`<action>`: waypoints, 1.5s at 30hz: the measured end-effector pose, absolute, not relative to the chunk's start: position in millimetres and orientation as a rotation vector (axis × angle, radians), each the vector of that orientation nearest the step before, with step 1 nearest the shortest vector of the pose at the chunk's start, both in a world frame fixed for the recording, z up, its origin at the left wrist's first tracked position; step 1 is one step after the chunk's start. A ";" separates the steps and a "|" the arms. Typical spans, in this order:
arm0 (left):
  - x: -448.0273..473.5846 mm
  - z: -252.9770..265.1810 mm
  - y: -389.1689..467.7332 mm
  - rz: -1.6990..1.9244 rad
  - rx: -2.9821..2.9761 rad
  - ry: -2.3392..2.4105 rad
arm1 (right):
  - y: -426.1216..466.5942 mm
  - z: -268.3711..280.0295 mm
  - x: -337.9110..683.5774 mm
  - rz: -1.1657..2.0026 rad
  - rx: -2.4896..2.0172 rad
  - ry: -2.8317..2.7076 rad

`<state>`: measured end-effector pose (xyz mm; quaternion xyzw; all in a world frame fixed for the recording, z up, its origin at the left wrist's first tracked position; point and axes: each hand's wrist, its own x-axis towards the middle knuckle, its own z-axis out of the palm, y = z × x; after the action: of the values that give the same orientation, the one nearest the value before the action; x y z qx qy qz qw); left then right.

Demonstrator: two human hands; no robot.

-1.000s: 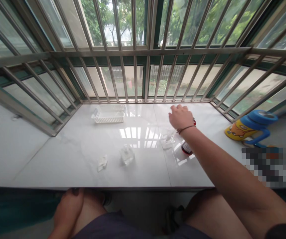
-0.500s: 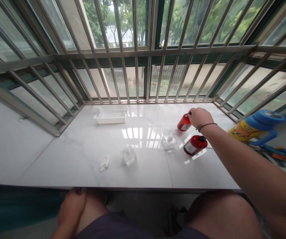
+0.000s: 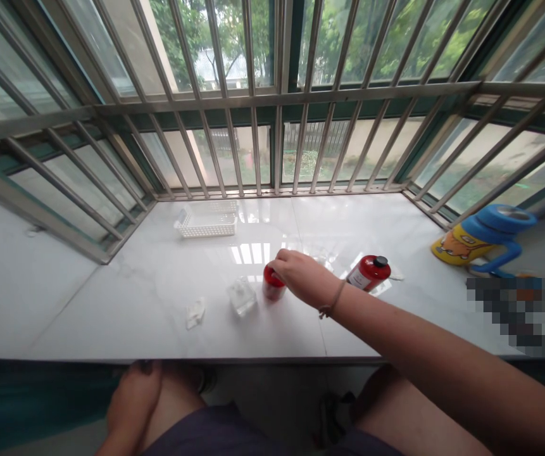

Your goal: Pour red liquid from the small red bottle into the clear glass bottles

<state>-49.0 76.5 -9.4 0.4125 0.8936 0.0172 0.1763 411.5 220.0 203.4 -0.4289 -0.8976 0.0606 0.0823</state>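
My right hand is closed around the top of a red bottle, held upright near the middle of the tabletop; I cannot tell whether its base touches. Just left of it sits a clear, see-through block-like object, and further left a crumpled white piece. A second red bottle with a black cap and white label stands right of my wrist. Partly hidden behind my hand is another clear object. My left hand rests on my thigh with curled fingers; its inside is hidden.
A white perforated basket is at the back left. At the right stands a blue and yellow cartoon flask with a blue handle, beside a pixelated patch. Metal window bars enclose the back and sides of the white tabletop.
My right hand has carried the red bottle from the back right toward the left and nearer, beside the clear block-like object. My left hand stays on my thigh. The view has shifted slightly.
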 end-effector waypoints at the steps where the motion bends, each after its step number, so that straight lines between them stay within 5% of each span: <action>1: -49.0 -9.4 76.3 0.051 1.169 2.529 | 214.9 197.9 404.3 0.165 -1.257 -2.726; 12: -52.0 -11.9 75.5 0.044 1.156 2.508 | 234.7 194.3 455.0 -0.109 -1.625 -2.551; 35: -57.4 -17.8 75.6 0.069 1.216 2.550 | 346.9 169.6 513.4 0.041 -2.196 -2.404; 45: -51.6 -11.1 75.3 0.042 1.161 2.506 | 292.3 197.3 561.2 0.029 -2.396 -2.434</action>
<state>-51.6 75.3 -11.1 0.4128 0.8910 0.0149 0.1884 561.2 292.3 197.3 -0.6949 -0.7060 0.0083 -0.1366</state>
